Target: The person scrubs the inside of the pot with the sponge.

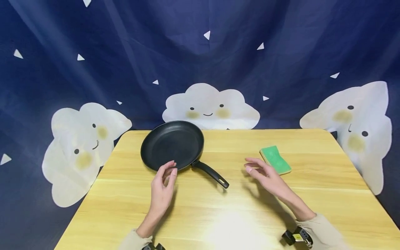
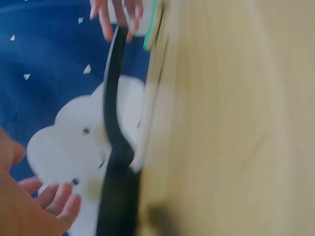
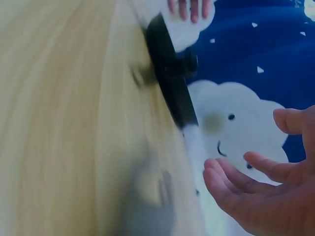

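Observation:
A black frying pan lies at the back left of the wooden table, its handle pointing toward the front right. My left hand is over the table just in front of the pan, fingers loosely bent and holding nothing; its fingertips overlap the pan's near rim in the head view. To the right of the handle hovers my right hand, relaxed, with nothing in it. Just behind it lies a green-topped sponge with a yellowish underside. The right wrist view shows that hand's fingers spread from the thumb.
The light wooden table has a bright glare spot near its front. Behind it hangs a dark blue curtain with smiling white clouds and small white triangles. A black camera strap sits on the right wrist.

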Demonstrator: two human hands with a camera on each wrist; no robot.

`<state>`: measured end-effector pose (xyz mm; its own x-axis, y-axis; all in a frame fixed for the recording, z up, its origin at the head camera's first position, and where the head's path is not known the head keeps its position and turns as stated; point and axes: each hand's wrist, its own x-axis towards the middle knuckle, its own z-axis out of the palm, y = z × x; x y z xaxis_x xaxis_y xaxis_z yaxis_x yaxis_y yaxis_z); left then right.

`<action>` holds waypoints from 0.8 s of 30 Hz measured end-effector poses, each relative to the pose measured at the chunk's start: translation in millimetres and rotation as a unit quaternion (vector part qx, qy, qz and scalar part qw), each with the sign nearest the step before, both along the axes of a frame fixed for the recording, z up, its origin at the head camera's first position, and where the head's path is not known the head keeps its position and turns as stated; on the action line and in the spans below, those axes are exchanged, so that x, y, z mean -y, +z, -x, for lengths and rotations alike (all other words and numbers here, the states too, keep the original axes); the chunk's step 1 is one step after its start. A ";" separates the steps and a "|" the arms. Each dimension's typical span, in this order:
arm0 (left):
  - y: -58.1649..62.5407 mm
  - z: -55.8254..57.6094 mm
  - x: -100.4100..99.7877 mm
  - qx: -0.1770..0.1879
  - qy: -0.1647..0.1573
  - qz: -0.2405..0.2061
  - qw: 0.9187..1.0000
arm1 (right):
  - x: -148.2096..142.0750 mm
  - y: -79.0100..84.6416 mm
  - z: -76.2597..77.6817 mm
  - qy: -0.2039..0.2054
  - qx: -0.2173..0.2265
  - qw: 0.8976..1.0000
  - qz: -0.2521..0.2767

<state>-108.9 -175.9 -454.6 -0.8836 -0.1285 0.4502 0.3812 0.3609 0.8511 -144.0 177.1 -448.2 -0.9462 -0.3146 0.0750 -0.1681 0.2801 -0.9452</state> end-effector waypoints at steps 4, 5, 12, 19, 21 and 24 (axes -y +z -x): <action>-7.8 -4.9 -16.8 0.066 -0.027 -0.155 0.985 | 16.5 -1.3 -3.0 0.048 0.095 0.991 0.084; -9.5 -6.5 -21.1 0.091 -0.031 -0.189 0.977 | 20.3 -1.7 -3.6 0.058 0.118 0.986 0.099; -23.2 -11.8 -43.7 0.270 -0.092 -0.362 0.888 | 42.2 -10.9 -4.3 0.094 0.191 0.968 0.130; -26.8 3.0 -58.5 0.326 -0.162 -0.442 0.820 | 57.9 -16.3 -2.2 0.117 0.244 0.943 0.193; -27.9 9.0 -63.1 0.331 -0.170 -0.461 0.805 | 61.1 -16.4 -0.3 0.130 0.264 0.930 0.218; -29.0 18.1 -69.3 0.332 -0.174 -0.493 0.785 | 65.4 -15.9 2.6 0.134 0.282 0.921 0.233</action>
<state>-127.0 -106.6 -483.7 -0.9404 0.1758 -0.2912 -0.3352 -0.6253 0.7047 -146.6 111.7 -464.1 -0.7690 -0.6010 -0.2180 0.3824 -0.1591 -0.9102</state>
